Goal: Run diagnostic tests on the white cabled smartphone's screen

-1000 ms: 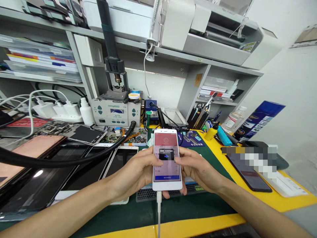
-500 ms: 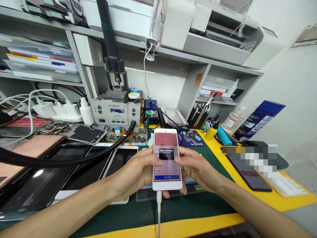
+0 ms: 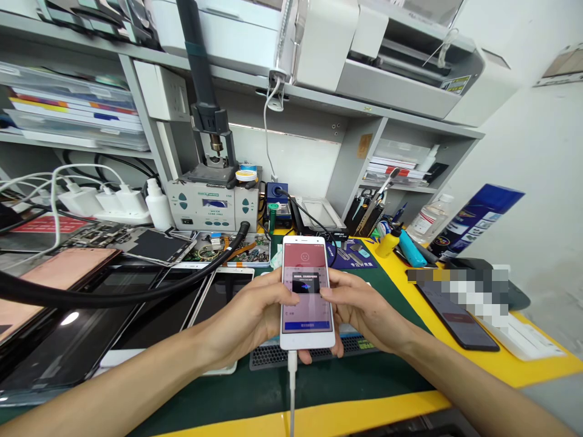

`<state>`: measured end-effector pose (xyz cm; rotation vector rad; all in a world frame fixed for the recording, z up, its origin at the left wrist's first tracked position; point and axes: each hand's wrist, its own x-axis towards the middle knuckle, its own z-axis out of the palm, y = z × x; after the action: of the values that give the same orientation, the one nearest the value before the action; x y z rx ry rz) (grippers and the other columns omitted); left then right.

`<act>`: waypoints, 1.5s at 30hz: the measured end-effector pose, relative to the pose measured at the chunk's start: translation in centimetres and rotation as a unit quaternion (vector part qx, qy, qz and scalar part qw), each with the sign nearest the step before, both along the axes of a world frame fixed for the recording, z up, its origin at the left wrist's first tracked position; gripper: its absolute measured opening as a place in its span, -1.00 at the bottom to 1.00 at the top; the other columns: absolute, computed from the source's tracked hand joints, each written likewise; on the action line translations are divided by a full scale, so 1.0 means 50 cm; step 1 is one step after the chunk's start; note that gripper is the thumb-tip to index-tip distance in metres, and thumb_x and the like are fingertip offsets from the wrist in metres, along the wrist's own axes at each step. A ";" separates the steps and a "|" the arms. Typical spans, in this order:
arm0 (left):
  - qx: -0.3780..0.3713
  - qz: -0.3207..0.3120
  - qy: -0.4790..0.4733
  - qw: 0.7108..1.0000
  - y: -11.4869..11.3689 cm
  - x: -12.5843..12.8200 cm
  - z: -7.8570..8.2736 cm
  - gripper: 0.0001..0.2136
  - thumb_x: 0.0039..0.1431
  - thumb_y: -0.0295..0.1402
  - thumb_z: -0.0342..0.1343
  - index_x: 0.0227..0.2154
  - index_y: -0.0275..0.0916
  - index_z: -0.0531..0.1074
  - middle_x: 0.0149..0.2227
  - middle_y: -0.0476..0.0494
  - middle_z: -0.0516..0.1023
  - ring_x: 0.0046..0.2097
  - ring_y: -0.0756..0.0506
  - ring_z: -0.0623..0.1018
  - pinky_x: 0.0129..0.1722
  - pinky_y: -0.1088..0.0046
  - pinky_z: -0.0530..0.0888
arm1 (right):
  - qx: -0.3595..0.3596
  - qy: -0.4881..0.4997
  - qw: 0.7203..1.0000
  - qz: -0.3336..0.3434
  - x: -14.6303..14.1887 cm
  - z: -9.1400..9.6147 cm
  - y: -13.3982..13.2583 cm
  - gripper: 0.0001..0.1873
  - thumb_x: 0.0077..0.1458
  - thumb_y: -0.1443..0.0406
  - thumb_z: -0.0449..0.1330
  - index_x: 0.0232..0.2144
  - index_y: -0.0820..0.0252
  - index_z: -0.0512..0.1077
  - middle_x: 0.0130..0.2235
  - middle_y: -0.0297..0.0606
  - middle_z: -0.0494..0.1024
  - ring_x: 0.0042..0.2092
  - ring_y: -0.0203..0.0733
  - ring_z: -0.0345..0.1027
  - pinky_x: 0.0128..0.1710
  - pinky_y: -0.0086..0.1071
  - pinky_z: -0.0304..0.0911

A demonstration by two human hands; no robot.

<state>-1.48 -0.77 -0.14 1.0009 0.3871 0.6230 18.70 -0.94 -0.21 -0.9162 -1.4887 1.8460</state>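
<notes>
A white smartphone (image 3: 306,315) is held upright between both hands over the dark green mat (image 3: 346,388). Its lit screen has a red top, a dark pop-up box in the middle and a blue bar near the bottom. My left hand (image 3: 259,309) grips the phone's left edge, thumb resting at the screen. On the other edge, my right hand (image 3: 364,309) is closed with its thumb over the screen; some fingertips show beneath the phone. A white charging cable (image 3: 292,379) is plugged into the bottom end and runs toward me.
Several dark phone screens (image 3: 73,328) lie at left under a thick black hose (image 3: 136,297). Behind stands a hot-air rework station (image 3: 209,206). At right are a black phone (image 3: 455,315), a yellow bottle (image 3: 388,243) and a blue can (image 3: 476,221). Shelves (image 3: 319,97) rise at the back.
The pop-up on the phone's screen now shows a blue wave-like graphic where a smaller blue mark was. Both hands and the phone stay in place.
</notes>
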 end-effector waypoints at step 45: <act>-0.029 0.031 -0.005 0.999 -0.001 0.001 -0.005 -0.59 0.20 -0.49 -0.05 0.12 -0.38 0.21 -0.08 -0.52 0.55 -0.14 -0.37 0.59 -0.38 0.23 0.52 | -0.010 0.018 1.000 -0.019 0.000 -0.009 0.002 -0.50 0.17 0.20 0.15 0.12 0.29 0.27 -0.48 -0.22 0.54 -0.60 -0.25 0.40 -0.67 -0.45 0.34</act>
<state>-1.45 -0.79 -0.38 0.9333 0.4251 0.6688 18.69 -0.83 -0.66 -0.9082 -1.4243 1.8437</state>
